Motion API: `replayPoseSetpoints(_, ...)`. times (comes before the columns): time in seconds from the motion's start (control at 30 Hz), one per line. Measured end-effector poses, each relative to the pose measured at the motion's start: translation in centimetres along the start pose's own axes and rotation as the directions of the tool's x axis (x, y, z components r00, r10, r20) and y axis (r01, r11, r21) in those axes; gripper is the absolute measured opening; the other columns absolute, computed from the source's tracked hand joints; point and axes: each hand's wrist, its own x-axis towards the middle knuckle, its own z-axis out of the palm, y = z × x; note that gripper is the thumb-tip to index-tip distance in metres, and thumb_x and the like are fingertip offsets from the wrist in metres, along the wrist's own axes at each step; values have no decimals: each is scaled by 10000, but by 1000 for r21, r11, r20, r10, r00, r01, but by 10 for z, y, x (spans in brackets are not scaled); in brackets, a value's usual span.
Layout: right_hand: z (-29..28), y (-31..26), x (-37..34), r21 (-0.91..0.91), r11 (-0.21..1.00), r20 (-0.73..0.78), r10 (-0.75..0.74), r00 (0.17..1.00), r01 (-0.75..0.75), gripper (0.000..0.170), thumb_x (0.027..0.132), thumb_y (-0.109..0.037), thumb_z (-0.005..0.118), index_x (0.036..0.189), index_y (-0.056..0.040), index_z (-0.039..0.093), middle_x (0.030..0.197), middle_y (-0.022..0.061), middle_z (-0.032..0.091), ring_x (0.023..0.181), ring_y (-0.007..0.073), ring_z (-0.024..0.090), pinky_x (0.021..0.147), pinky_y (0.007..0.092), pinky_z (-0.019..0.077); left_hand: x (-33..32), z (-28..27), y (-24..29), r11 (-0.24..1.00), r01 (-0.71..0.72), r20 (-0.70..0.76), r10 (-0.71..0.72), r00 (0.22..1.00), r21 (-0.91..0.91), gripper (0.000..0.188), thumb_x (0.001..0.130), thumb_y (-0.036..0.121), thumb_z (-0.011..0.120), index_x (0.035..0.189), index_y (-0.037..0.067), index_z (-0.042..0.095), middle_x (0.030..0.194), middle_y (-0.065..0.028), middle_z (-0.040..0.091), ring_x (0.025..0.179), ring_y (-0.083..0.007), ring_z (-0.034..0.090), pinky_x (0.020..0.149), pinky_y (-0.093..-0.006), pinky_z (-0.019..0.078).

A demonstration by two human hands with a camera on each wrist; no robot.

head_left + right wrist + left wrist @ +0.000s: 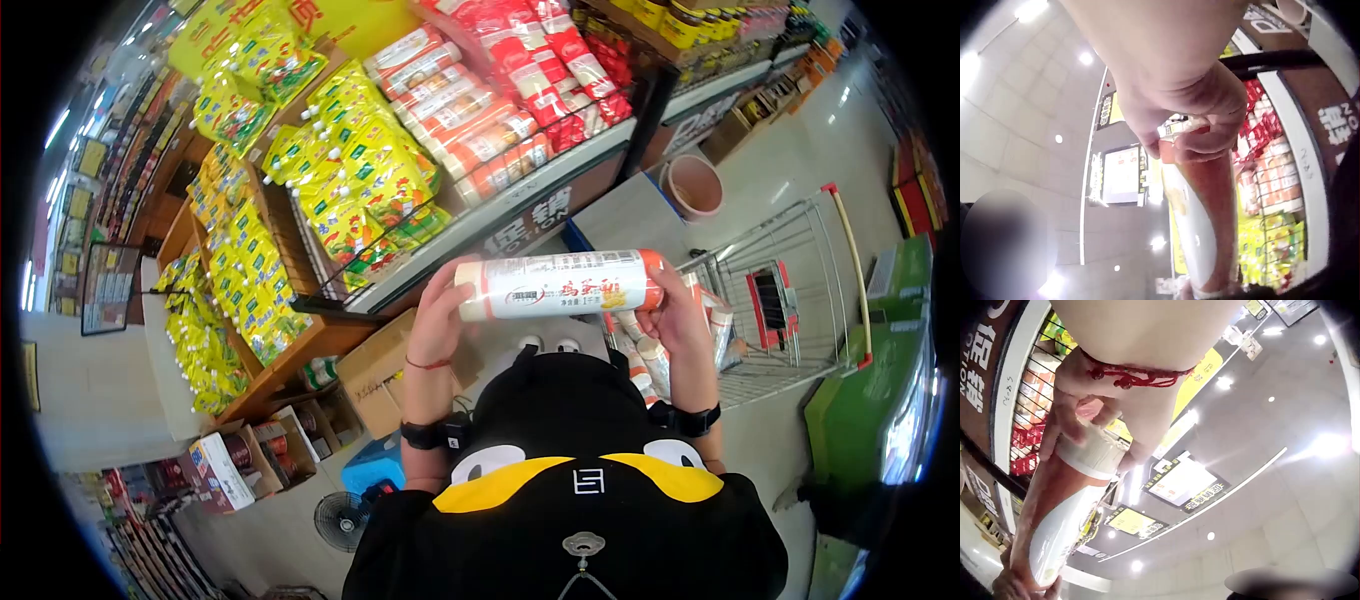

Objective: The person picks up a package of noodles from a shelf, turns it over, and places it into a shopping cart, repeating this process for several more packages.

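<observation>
A long cylindrical package (560, 283), white with orange and printed lettering, lies roughly level between both hands in the head view. The left hand (437, 312), with a red cord at its wrist, grips the pale end. At the orange end the right hand (680, 312) holds on with curled fingers. The left wrist view has the left hand's fingers around the package's (1063, 506) pale end. In the right wrist view, the right hand (1191, 106) pinches the orange end of the package (1200, 206).
A shelf (400, 270) holds yellow bags (370, 180) and similar packages (450, 100). A shopping cart (790, 290) with several packages stands at the right, near a pink bucket (695, 188). Cardboard boxes (385, 385) and a fan (341, 520) are at lower left.
</observation>
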Motion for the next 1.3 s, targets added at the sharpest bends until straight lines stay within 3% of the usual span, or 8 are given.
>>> replayPoseSetpoints(0.17,-33,57,-12,-135,991,-363,-45,931,-4,440,881,-309,579,1233,-102,414,717,54,606,487,130,571,395,204,399,6,18,-24,981,75,123,-98,988,177,506,810,67,594,1294,34,451,1137,-82,597,917,-144,603,531,-235,511)
replayPoseSetpoints(0.27,-77,78,-40,109,982,-188,171,967,-152,346,926,-383,466,1083,-82,536,706,40,614,458,99,513,369,191,340,1,43,-42,945,193,181,-245,952,265,581,821,91,628,1351,58,392,1207,-117,552,902,-154,614,536,-225,535)
replayPoseSetpoints(0.37,-116,120,-64,408,905,-299,260,918,-124,427,907,-464,426,999,-73,571,710,58,636,358,106,435,280,194,269,1,46,-50,911,411,366,-398,841,45,442,882,123,551,1297,17,440,1216,-150,550,919,-216,626,648,-291,546)
replayPoseSetpoints(0.47,-157,155,-85,592,806,-511,393,765,-19,423,854,-484,483,997,-106,607,740,49,656,338,108,420,274,192,285,11,43,-50,942,328,444,-262,857,-76,363,906,151,504,1239,9,480,1140,-155,598,914,-220,621,710,-316,525)
replayPoseSetpoints(0.73,-236,219,-61,685,722,-670,570,476,100,393,850,-490,503,1025,-161,628,811,9,668,424,86,451,330,194,244,45,19,-36,984,178,-132,-173,976,29,248,925,184,469,1113,37,534,1034,-117,633,826,-200,634,646,-288,487)
replayPoseSetpoints(0.93,-283,262,-68,623,776,-685,603,408,-100,392,854,-463,512,1049,-139,615,848,35,667,531,121,513,379,232,311,68,-19,-29,991,130,-323,-127,938,-10,217,918,173,502,1073,27,550,967,-113,643,733,-209,659,560,-262,492)
replayPoseSetpoints(1.13,-295,299,-66,424,809,-739,569,360,-408,394,858,-437,521,1072,-117,603,886,61,667,639,156,574,428,271,377,132,-53,21,984,158,-346,-120,931,83,223,922,159,504,1078,5,546,1003,-120,618,826,-211,643,703,-310,534)
replayPoseSetpoints(1.3,-276,337,-33,-37,744,-727,438,529,-667,397,861,-415,529,1091,-98,593,917,83,666,729,185,625,469,304,433,238,-105,74,934,120,-217,-47,975,336,280,900,222,574,1057,-10,577,979,-80,619,907,-154,593,764,-279,511)
